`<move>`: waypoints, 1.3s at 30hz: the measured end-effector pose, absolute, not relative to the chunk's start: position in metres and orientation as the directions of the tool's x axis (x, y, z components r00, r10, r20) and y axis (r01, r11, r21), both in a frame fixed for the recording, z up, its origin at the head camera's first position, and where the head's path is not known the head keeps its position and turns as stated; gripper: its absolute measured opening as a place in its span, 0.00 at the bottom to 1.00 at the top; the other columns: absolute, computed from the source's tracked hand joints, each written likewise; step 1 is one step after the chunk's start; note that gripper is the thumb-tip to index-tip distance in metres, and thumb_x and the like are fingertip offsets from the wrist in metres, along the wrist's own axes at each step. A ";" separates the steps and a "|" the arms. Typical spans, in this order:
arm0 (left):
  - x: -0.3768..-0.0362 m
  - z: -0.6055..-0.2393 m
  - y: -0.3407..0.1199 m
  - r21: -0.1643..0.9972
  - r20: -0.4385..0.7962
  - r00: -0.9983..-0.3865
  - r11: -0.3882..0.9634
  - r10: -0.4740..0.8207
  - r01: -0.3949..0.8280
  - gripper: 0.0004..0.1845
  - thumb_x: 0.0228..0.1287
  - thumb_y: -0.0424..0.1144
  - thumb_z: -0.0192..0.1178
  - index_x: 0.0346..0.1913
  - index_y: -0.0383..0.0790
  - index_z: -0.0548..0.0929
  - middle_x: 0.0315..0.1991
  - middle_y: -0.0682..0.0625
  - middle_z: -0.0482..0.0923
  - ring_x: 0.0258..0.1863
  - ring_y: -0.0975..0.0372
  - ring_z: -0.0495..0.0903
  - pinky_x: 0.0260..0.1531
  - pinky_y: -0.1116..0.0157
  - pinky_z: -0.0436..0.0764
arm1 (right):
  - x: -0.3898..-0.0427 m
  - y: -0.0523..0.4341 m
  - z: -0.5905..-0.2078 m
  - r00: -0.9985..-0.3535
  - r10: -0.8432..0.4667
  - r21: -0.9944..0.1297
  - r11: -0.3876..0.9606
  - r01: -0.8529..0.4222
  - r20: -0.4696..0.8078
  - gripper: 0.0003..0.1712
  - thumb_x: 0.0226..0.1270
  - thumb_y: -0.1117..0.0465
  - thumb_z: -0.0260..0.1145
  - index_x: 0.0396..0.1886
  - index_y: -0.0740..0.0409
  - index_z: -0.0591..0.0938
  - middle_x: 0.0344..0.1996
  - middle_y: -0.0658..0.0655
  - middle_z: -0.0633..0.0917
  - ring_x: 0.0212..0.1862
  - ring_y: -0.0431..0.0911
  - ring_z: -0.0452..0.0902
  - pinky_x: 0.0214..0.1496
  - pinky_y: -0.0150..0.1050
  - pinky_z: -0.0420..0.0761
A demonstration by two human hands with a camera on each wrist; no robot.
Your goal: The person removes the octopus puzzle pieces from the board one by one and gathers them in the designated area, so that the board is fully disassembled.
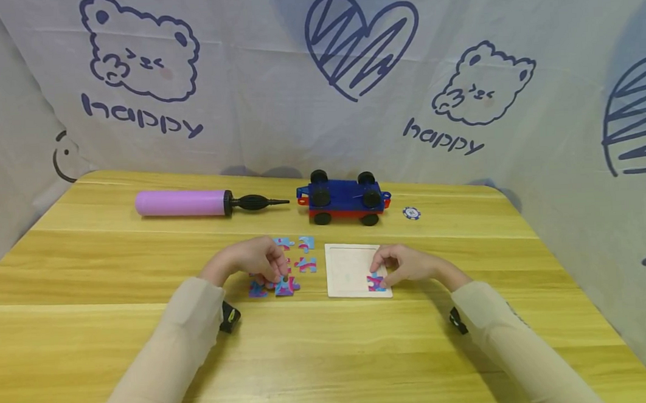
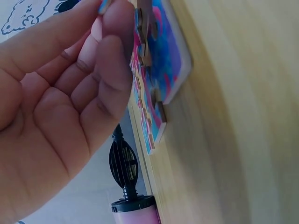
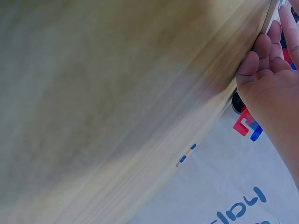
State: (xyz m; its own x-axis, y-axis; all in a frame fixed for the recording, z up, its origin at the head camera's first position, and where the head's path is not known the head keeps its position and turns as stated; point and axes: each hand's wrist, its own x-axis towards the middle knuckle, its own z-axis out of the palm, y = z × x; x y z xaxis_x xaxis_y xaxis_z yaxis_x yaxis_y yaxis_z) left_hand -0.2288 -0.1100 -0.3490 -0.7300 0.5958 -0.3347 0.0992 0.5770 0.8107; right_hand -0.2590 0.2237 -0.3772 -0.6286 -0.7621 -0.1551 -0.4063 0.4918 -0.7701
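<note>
My left hand (image 1: 261, 258) is over a group of jigsaw puzzle pieces, its fingertips at a blue and pink piece (image 1: 286, 286) in the front row. In the left wrist view, a blue edge of a puzzle piece (image 2: 103, 6) shows between thumb and index finger of that hand (image 2: 70, 93). Other pieces (image 1: 306, 264) lie around it, some partly hidden by the hand. To the right is a pale square puzzle tray (image 1: 345, 273). My right hand (image 1: 405, 263) holds a blue and pink puzzle piece (image 1: 375, 283) between thumb and index finger at the tray's front right corner.
Behind the pieces lie a purple hand pump (image 1: 183, 203) with a black nozzle and a blue and red toy car (image 1: 347, 197) with its black wheels up. A poker chip (image 1: 411, 213) lies right of the car. A printed white cloth (image 1: 274, 106) hangs behind the wooden table (image 1: 320, 360).
</note>
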 end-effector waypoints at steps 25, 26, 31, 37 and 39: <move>-0.230 -0.344 -0.111 0.775 -0.368 -0.718 0.622 0.590 0.114 0.05 0.53 0.23 0.57 0.34 0.27 0.78 0.23 0.48 0.76 0.19 0.64 0.73 0.20 0.70 0.72 | -0.260 0.223 -0.375 -0.635 -0.756 -0.761 0.504 -0.408 -0.160 0.11 0.49 0.67 0.67 0.35 0.64 0.79 0.33 0.55 0.74 0.33 0.47 0.62 0.34 0.33 0.63; -0.230 -0.343 -0.110 0.773 -0.368 -0.719 0.624 0.589 0.115 0.05 0.53 0.23 0.57 0.34 0.27 0.78 0.22 0.48 0.76 0.19 0.64 0.73 0.19 0.70 0.72 | -0.260 0.223 -0.375 -0.637 -0.755 -0.761 0.504 -0.407 -0.159 0.11 0.49 0.67 0.67 0.35 0.64 0.79 0.34 0.55 0.74 0.34 0.47 0.63 0.34 0.33 0.63; -0.231 -0.342 -0.107 0.783 -0.362 -0.722 0.613 0.589 0.108 0.05 0.52 0.22 0.57 0.33 0.28 0.77 0.21 0.49 0.75 0.16 0.65 0.67 0.16 0.71 0.66 | -0.260 0.223 -0.376 -0.637 -0.756 -0.764 0.497 -0.412 -0.148 0.12 0.48 0.66 0.69 0.34 0.64 0.80 0.36 0.54 0.73 0.34 0.48 0.63 0.34 0.34 0.64; -0.231 -0.340 -0.100 0.781 -0.355 -0.724 0.613 0.591 0.118 0.05 0.53 0.23 0.56 0.34 0.28 0.77 0.24 0.48 0.76 0.20 0.63 0.72 0.23 0.68 0.74 | -0.259 0.222 -0.374 -0.646 -0.750 -0.754 0.505 -0.420 -0.143 0.14 0.46 0.65 0.71 0.35 0.64 0.80 0.37 0.55 0.72 0.35 0.48 0.62 0.34 0.34 0.64; -0.231 -0.340 -0.098 0.779 -0.351 -0.728 0.615 0.589 0.122 0.05 0.53 0.24 0.56 0.34 0.28 0.77 0.25 0.48 0.76 0.21 0.62 0.73 0.25 0.66 0.76 | -0.258 0.223 -0.374 -0.650 -0.746 -0.747 0.513 -0.423 -0.144 0.16 0.45 0.65 0.72 0.36 0.65 0.80 0.37 0.56 0.72 0.35 0.48 0.62 0.34 0.34 0.64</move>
State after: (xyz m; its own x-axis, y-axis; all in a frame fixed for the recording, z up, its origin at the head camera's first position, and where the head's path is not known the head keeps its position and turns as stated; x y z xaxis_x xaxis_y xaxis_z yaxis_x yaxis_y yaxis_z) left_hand -0.2309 -0.0980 -0.3395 -0.7276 0.5892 -0.3512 0.1220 0.6150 0.7790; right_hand -0.2581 0.2225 -0.3741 -0.6503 -0.7460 -0.1439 -0.4226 0.5126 -0.7474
